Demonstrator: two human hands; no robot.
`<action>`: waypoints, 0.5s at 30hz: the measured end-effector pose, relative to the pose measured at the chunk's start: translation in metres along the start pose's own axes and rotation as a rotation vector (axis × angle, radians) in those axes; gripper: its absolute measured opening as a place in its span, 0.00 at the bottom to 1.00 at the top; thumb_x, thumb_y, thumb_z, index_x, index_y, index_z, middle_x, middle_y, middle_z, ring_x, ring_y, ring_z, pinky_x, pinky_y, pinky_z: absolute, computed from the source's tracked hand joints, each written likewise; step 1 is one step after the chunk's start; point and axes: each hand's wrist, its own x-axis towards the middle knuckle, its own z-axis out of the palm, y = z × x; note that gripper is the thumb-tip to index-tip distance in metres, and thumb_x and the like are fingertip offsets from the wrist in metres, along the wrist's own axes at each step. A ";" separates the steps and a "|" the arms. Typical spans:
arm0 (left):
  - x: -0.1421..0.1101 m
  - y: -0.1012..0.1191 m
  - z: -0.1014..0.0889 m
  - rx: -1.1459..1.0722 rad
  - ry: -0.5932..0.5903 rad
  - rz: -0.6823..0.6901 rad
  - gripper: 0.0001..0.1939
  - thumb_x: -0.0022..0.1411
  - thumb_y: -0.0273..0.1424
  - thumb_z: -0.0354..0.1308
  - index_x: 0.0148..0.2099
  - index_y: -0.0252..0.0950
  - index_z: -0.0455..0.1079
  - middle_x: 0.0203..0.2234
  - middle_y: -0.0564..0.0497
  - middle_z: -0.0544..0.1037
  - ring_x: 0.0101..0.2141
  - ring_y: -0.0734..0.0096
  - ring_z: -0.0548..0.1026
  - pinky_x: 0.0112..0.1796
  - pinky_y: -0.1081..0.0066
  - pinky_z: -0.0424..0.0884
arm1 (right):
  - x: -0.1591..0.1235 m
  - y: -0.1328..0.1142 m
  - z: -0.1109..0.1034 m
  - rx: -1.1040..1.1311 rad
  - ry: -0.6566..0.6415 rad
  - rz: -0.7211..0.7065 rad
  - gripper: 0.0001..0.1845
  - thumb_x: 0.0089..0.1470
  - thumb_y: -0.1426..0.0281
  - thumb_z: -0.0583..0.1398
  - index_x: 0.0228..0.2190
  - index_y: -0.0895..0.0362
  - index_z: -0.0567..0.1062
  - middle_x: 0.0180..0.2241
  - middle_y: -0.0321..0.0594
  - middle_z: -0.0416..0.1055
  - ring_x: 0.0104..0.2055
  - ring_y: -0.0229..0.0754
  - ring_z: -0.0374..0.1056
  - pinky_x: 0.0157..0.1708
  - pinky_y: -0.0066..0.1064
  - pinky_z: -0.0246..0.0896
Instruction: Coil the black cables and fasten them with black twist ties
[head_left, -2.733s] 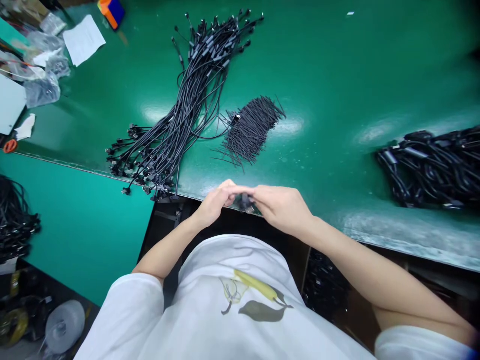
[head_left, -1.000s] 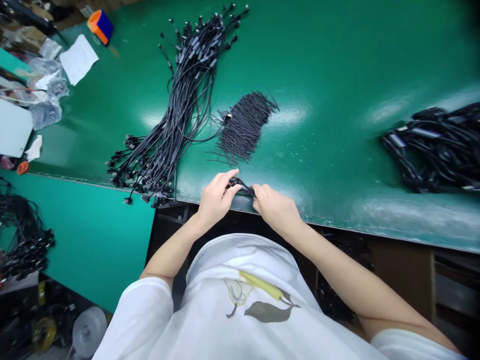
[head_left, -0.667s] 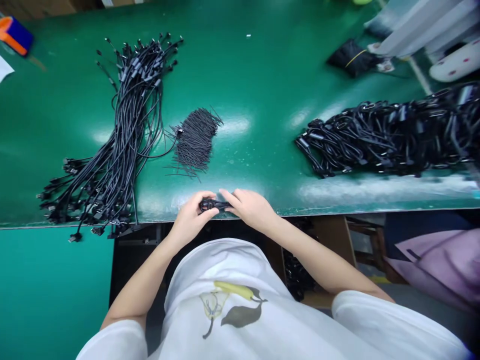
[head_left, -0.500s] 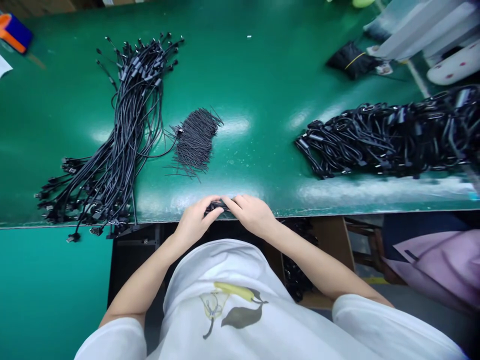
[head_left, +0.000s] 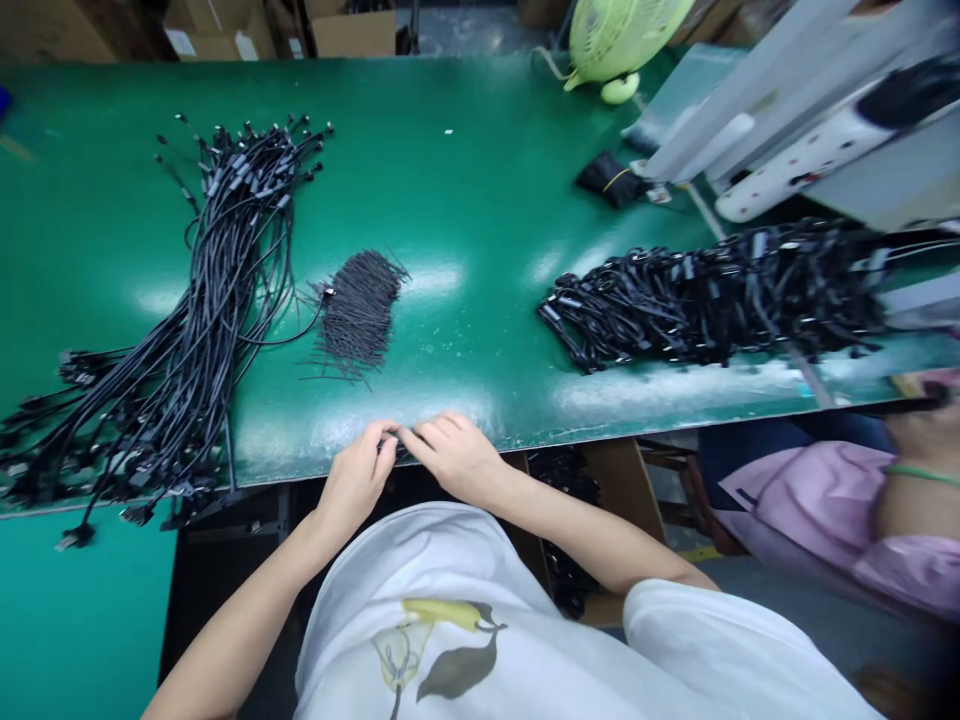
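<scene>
The left hand (head_left: 355, 478) and right hand (head_left: 454, 460) met at the near edge of the green counter (head_left: 480, 220), both closed around a black cable (head_left: 387, 437) (mostly hidden between them). Just beyond lay a heap of short black ties (head_left: 360, 312). Long loose cables (head_left: 225, 250) spread to its left, and a row of folded cables (head_left: 675, 305) lay well apart to its right.
</scene>
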 end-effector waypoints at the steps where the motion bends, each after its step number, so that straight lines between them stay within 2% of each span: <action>1: 0.001 -0.002 0.002 -0.029 0.009 -0.017 0.12 0.68 0.37 0.46 0.49 0.39 0.66 0.35 0.50 0.79 0.31 0.66 0.79 0.36 0.67 0.71 | 0.000 -0.001 0.003 -0.012 0.005 0.002 0.17 0.67 0.72 0.49 0.51 0.64 0.71 0.33 0.43 0.69 0.34 0.43 0.61 0.37 0.37 0.53; 5: 0.004 -0.006 0.012 -0.241 0.068 -0.117 0.09 0.66 0.39 0.48 0.41 0.39 0.61 0.27 0.55 0.73 0.24 0.73 0.71 0.29 0.70 0.67 | 0.004 -0.004 0.021 0.015 0.053 -0.001 0.16 0.69 0.67 0.49 0.45 0.59 0.73 0.28 0.38 0.67 0.31 0.40 0.60 0.30 0.34 0.49; 8: 0.002 -0.005 0.012 -0.510 0.002 -0.162 0.12 0.62 0.39 0.56 0.41 0.39 0.60 0.29 0.56 0.72 0.26 0.74 0.72 0.28 0.72 0.69 | 0.010 -0.001 0.021 -0.022 0.121 0.003 0.17 0.70 0.65 0.48 0.41 0.55 0.75 0.26 0.35 0.66 0.29 0.38 0.60 0.28 0.31 0.48; 10: 0.000 -0.005 0.005 -0.624 -0.106 -0.128 0.19 0.59 0.38 0.61 0.49 0.39 0.61 0.39 0.50 0.76 0.36 0.69 0.78 0.36 0.69 0.74 | 0.007 0.017 0.006 -0.157 0.172 0.075 0.17 0.69 0.62 0.49 0.38 0.52 0.76 0.24 0.33 0.66 0.27 0.36 0.59 0.28 0.29 0.48; 12: -0.003 -0.007 -0.007 -0.595 -0.156 -0.075 0.25 0.59 0.38 0.62 0.57 0.40 0.63 0.53 0.43 0.74 0.50 0.63 0.76 0.48 0.64 0.74 | -0.007 0.052 -0.023 -0.328 0.237 0.242 0.17 0.69 0.60 0.50 0.37 0.52 0.76 0.24 0.33 0.66 0.27 0.36 0.60 0.28 0.27 0.49; 13: -0.004 -0.009 -0.014 -0.541 -0.137 -0.061 0.25 0.61 0.38 0.61 0.58 0.40 0.64 0.56 0.42 0.72 0.54 0.61 0.74 0.52 0.63 0.72 | -0.018 0.075 -0.041 -0.370 0.280 0.329 0.18 0.69 0.63 0.49 0.39 0.55 0.76 0.25 0.36 0.68 0.28 0.37 0.60 0.29 0.29 0.49; 15: -0.006 -0.017 -0.027 -0.431 -0.050 -0.079 0.21 0.63 0.40 0.58 0.57 0.39 0.68 0.56 0.42 0.73 0.55 0.60 0.73 0.55 0.60 0.70 | -0.047 0.125 -0.078 -0.452 0.426 0.500 0.24 0.70 0.65 0.44 0.45 0.67 0.75 0.30 0.50 0.71 0.31 0.43 0.61 0.30 0.32 0.49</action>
